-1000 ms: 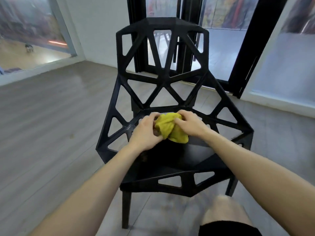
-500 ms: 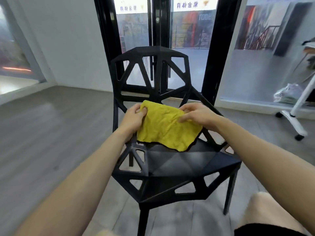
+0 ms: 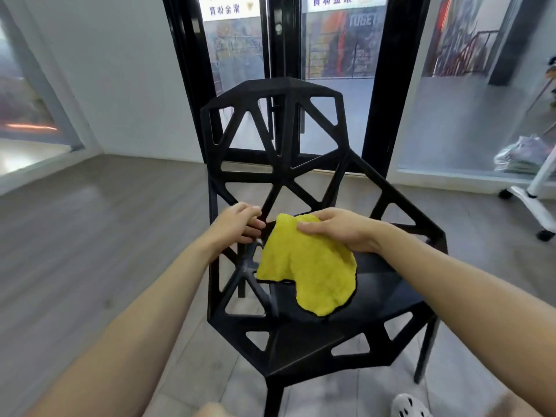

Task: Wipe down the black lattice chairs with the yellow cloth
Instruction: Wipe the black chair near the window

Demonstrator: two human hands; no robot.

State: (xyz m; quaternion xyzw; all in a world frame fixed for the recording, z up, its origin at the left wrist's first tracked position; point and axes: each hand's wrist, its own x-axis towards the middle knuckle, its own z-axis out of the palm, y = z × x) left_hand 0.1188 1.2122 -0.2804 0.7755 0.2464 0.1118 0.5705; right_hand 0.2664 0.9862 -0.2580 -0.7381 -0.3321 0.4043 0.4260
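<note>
A black lattice chair (image 3: 285, 121) stands right in front of me, its seat facing me. The yellow cloth (image 3: 310, 269) hangs unfolded over the rear of the seat. My right hand (image 3: 340, 228) pinches the cloth's upper edge between thumb and fingers. Just left of the cloth is my left hand (image 3: 237, 222), its fingers loosely curled beside a backrest strut and off the cloth. Whether it touches the strut is unclear.
Black-framed glass doors (image 3: 282, 40) stand close behind the chair. At the right edge are a white wheeled stand (image 3: 529, 203) and a plastic bag (image 3: 523, 155) on the floor. My white shoe (image 3: 406, 406) shows at the bottom. Grey wooden floor spreads to the left.
The bunched cloth was spread out between both hands, then my left hand let go. The cloth now hangs from my right hand alone, and my view has tilted up.
</note>
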